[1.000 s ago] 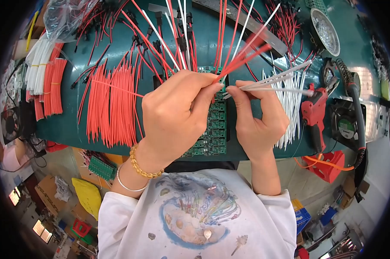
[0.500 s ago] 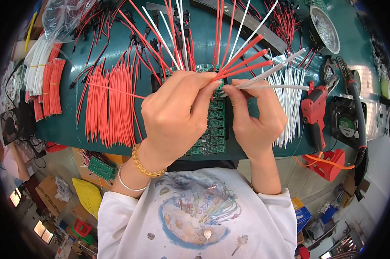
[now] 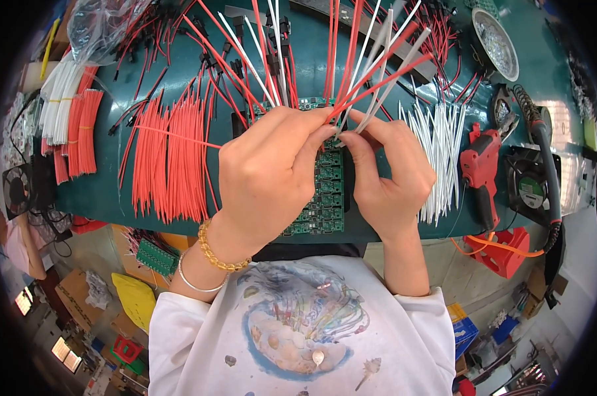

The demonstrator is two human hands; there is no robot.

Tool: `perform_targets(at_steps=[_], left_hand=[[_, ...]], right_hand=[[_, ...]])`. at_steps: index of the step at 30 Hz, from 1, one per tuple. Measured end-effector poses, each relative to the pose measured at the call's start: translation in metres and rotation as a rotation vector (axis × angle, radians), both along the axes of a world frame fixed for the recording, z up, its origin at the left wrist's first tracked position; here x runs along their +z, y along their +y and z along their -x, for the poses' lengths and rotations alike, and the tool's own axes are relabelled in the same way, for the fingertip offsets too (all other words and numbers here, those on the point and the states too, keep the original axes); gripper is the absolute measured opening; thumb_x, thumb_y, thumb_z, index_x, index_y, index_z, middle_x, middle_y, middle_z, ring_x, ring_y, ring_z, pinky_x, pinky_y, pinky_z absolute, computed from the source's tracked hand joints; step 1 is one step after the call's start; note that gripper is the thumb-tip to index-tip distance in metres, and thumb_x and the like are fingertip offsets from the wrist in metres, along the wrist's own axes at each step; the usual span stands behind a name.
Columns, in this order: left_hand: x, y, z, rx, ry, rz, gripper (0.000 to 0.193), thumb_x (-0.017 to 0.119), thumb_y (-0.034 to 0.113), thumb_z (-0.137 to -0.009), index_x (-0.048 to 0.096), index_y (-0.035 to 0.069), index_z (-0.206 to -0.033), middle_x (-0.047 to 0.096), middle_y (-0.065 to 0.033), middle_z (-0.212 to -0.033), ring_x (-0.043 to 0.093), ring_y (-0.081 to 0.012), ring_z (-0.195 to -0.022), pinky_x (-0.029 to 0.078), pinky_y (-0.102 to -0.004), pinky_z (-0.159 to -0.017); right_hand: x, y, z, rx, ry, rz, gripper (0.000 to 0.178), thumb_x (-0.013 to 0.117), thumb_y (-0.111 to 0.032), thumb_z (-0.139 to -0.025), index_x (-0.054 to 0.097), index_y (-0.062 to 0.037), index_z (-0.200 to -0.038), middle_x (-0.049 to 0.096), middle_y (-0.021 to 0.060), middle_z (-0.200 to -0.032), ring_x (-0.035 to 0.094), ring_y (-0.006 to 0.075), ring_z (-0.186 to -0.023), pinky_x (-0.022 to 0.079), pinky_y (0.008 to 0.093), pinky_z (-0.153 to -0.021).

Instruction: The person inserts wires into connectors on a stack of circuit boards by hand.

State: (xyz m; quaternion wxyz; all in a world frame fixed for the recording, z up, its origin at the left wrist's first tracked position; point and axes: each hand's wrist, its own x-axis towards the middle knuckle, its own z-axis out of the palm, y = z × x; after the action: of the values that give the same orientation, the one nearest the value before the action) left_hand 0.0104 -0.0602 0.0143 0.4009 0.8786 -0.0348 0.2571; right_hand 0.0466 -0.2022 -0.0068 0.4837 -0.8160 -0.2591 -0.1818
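Note:
My left hand (image 3: 265,162) pinches red wires (image 3: 379,91) between thumb and fingertips over a panel of green circuit boards (image 3: 326,191). Beside it, my right hand (image 3: 396,175) is closed in a pinch on white wires (image 3: 404,66), its fingertips almost meeting those of the left. Both sets of wires fan up and to the right, away from me. More red and white wires stand up from the far part of the panel, behind my hands. My fingers hide the wire ends, so I cannot see whether they touch the boards.
Loose red wires (image 3: 169,158) lie left of the panel, white wires (image 3: 437,158) to its right. Bundled wires (image 3: 84,132) sit farther left. On the right are a red-and-black gun-shaped tool (image 3: 481,165), a black fan (image 3: 534,185) and a round dish (image 3: 496,46). A metal bar (image 3: 371,36) lies behind.
The wires in my hands have swung from pointing rightward to standing more upright and away from me. My right fingertips have shifted slightly; my left hand is nearly still.

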Motion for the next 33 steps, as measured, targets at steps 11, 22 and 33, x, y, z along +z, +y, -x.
perform_targets(at_steps=[11,22,33], left_hand=[[-0.004,-0.003,0.013,0.066,0.029,0.145,0.010,0.074,-0.001,-0.075,0.067,0.001,-0.082,0.062,-0.0081,-0.068,0.058,-0.0179,-0.052,0.044,-0.0273,-0.046],[-0.008,-0.005,0.012,0.047,0.003,0.056,0.011,0.073,0.000,-0.074,0.067,0.002,-0.083,0.064,-0.0073,-0.071,0.061,-0.0203,-0.056,0.046,-0.0288,-0.048],[-0.006,-0.004,0.015,0.063,-0.036,-0.035,0.010,0.073,0.001,-0.075,0.067,0.002,-0.083,0.064,-0.0066,-0.071,0.060,-0.0203,-0.056,0.045,-0.0284,-0.047]], right_hand=[[0.001,-0.005,0.002,0.010,-0.019,-0.041,0.016,0.074,0.007,-0.069,0.062,0.0005,-0.077,0.064,0.0100,-0.071,0.058,0.0240,-0.057,0.045,0.0301,-0.052],[-0.001,-0.005,0.000,0.032,-0.073,-0.014,0.017,0.073,0.008,-0.068,0.062,0.0000,-0.078,0.062,0.0087,-0.069,0.057,0.0239,-0.057,0.044,0.0310,-0.051],[0.002,-0.006,-0.001,0.071,-0.055,0.005,0.017,0.073,0.008,-0.067,0.062,-0.0001,-0.077,0.063,0.0082,-0.070,0.057,0.0239,-0.056,0.044,0.0313,-0.050]])
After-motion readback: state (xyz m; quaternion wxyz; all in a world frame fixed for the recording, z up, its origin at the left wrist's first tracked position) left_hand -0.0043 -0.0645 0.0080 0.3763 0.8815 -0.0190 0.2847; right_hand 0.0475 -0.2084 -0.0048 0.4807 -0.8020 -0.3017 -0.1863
